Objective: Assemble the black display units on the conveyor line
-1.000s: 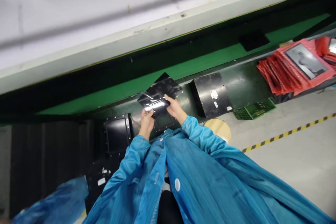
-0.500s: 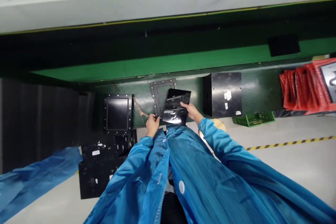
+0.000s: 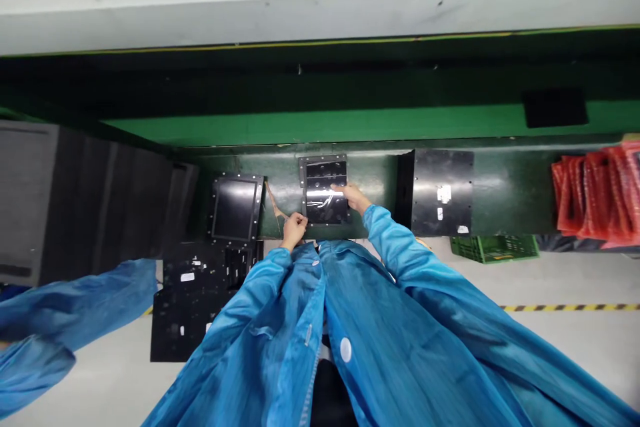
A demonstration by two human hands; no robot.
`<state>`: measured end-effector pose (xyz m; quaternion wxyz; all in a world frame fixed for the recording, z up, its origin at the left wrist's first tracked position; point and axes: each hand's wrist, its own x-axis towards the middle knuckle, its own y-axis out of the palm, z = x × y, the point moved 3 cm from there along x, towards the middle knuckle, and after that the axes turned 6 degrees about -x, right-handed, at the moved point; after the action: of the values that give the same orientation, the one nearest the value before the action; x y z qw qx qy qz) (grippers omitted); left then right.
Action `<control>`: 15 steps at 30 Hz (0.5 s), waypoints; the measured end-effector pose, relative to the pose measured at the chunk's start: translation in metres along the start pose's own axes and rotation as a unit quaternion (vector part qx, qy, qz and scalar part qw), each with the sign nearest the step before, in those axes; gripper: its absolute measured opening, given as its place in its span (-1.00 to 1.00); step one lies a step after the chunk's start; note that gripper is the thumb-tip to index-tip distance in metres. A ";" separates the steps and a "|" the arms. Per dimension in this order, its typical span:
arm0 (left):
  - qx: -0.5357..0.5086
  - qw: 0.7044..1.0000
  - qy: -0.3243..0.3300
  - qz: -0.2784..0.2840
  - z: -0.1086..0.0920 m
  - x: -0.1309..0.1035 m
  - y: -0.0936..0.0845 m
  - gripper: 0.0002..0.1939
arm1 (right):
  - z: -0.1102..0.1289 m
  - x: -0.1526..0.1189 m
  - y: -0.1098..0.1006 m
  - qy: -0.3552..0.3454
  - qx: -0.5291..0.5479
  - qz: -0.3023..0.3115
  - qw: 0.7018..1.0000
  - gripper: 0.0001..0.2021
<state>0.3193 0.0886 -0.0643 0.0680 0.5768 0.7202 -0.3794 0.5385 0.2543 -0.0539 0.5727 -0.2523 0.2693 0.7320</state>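
The dark green bench runs from side to side in front of the person. At its right end stand red pouches, leaning on one another. Nearer the middle sits a black housing with pale labels on its face. Left of centre lies a screen unit with screws around its border. Between these two is a screw-studded frame, and the glossy black panel lies over it, covering most of it. The right hand reaches in from the right edge, one digit laid across the panel's face; whether the others grip beneath cannot be told. The left hand has its fingers drawn narrow beside the frame's near left corner; what they hold, if anything, is unclear. A thin brown strip runs toward them.
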 end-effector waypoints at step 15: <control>0.098 0.995 0.003 -0.024 -0.008 0.004 -0.005 -0.63 | 0.007 0.004 0.010 -0.024 -0.070 -0.127 0.989 -0.57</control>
<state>0.3164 0.0965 -0.0582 -0.0003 0.5644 0.6934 -0.4479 0.5273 0.2601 -0.0503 0.6480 -0.3064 0.1694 0.6764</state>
